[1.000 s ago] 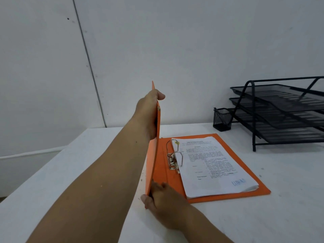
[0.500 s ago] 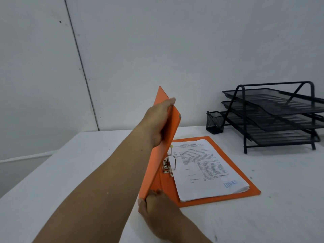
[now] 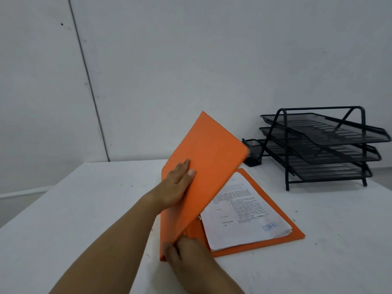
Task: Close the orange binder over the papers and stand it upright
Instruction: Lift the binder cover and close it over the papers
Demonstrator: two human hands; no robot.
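The orange binder [image 3: 212, 158] lies on the white table [image 3: 101, 200]. Its back cover [image 3: 254, 248] is flat, and its front cover is raised and leaning to the right over the stack of printed papers [image 3: 246, 211]. The cover hides the ring clip and the papers' left part. My left hand [image 3: 177, 186] rests on the outer face of the raised cover near its left edge and holds it. My right hand [image 3: 184, 250] grips the binder's near end at the spine, close to the table's front.
A black three-tier mesh letter tray [image 3: 322, 149] stands at the back right of the table, with a small black mesh pen cup [image 3: 253, 154] to its left. A grey-white wall rises behind the table. The table's left edge drops off at the left.
The front cover has swung from upright to leaning right over the papers. My left hand went from its top edge to its outer face. My right hand stays at the near corner.
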